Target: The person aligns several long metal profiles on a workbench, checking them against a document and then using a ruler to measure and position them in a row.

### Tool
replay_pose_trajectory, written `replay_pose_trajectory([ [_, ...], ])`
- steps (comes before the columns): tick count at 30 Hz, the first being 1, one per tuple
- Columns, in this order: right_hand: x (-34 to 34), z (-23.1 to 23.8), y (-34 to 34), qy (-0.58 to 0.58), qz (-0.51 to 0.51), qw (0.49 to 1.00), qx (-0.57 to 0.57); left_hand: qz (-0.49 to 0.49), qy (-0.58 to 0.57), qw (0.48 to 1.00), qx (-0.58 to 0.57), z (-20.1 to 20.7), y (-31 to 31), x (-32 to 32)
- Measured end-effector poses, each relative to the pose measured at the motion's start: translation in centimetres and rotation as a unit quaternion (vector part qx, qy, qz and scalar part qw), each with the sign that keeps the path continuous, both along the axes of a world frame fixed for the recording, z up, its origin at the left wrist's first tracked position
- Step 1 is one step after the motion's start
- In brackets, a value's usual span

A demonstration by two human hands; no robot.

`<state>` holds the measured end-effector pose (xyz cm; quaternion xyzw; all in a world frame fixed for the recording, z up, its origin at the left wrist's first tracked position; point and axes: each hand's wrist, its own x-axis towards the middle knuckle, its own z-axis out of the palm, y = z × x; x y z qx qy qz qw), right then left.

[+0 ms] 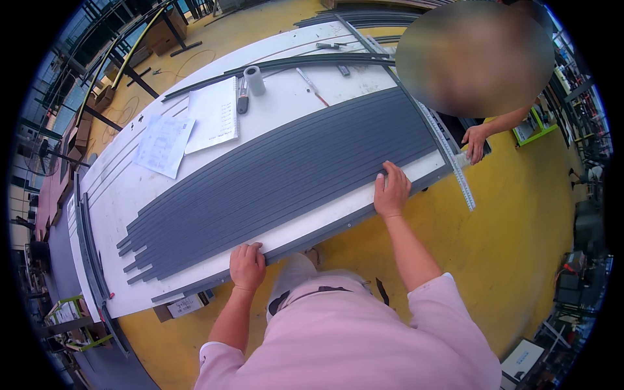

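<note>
Long dark grey strips point(279, 175) lie side by side in a wide panel on the white worktable, their left ends stepped. A separate grey bar point(312, 236) runs along the table's near edge. My left hand point(247, 266) is closed over this bar, its fingers curled and partly hidden. Further right, my right hand point(392, 190) lies over the white strip of tabletop, fingers stretched forward, fingertips at the nearest grey strips. At the panel's right end a metal ruler point(448, 146) lies across and sticks out past the table edge.
A co-worker's hand point(476, 143) is at the table's right end. Printed sheets point(164, 144), a notebook point(214, 114), a utility knife point(243, 97), a grey roll point(255, 80) and a pen point(312, 86) lie on the far side. A cardboard box point(185, 305) is under the near left edge.
</note>
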<state>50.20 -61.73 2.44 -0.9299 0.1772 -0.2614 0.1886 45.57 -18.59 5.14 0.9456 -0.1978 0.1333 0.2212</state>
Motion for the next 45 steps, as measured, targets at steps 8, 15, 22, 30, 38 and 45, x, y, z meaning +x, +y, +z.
replay_pose_trajectory([
  [8,-1.2,0.6,-1.4,0.026,0.014,0.999,0.033,-0.017,0.031,0.993,-0.110,3.7,-1.0,3.4],
  [15,4.6,4.2,-0.7,0.103,0.191,0.973,-0.078,0.016,0.030,0.999,-0.002,3.6,-9.9,22.5],
  [22,14.6,3.7,-2.7,0.232,0.239,0.933,-0.133,0.098,0.131,0.982,0.095,-0.2,-16.6,26.3],
  [30,13.1,3.0,-4.0,0.254,0.278,0.921,-0.098,0.103,0.084,0.984,0.117,-1.5,-16.4,24.8],
  [38,9.8,2.9,-5.6,0.248,0.287,0.921,-0.087,0.094,0.038,0.986,0.132,-1.6,-17.4,22.2],
  [45,8.0,3.6,-10.1,0.284,0.269,0.915,-0.097,0.104,0.052,0.985,0.129,-1.8,-18.4,20.6],
])
